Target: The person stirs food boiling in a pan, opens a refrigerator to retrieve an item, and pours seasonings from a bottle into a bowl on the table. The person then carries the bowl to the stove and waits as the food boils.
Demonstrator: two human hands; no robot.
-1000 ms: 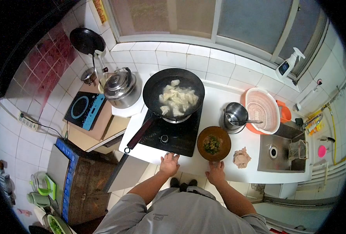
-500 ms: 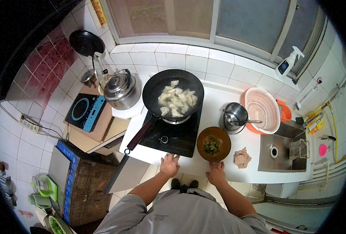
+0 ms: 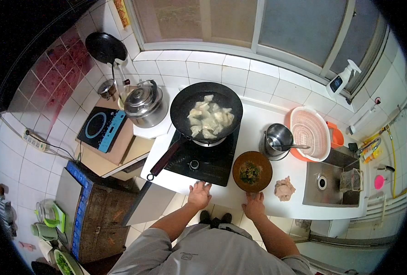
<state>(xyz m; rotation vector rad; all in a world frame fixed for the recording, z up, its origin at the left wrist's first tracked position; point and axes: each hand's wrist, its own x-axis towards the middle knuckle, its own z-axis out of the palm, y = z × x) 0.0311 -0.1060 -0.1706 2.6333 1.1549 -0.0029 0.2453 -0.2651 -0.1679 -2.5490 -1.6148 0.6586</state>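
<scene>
Handle (image 3: 168, 159) of wok (image 3: 181, 109) slants near-left

Left hand (image 3: 199, 194) and right hand (image 3: 254, 206) rest open, empty, on the edge of the surface (image 3: 251, 130). Just beyond the right sits the bowl (image 3: 266, 173); beyond the left, the stove (image 3: 212, 168) bears the wok.

Left hand (image 3: 199, 195), right hand (image 3: 254, 206) on counter edge (image 3: 225, 196); wok (image 3: 180, 109) ahead.
</scene>
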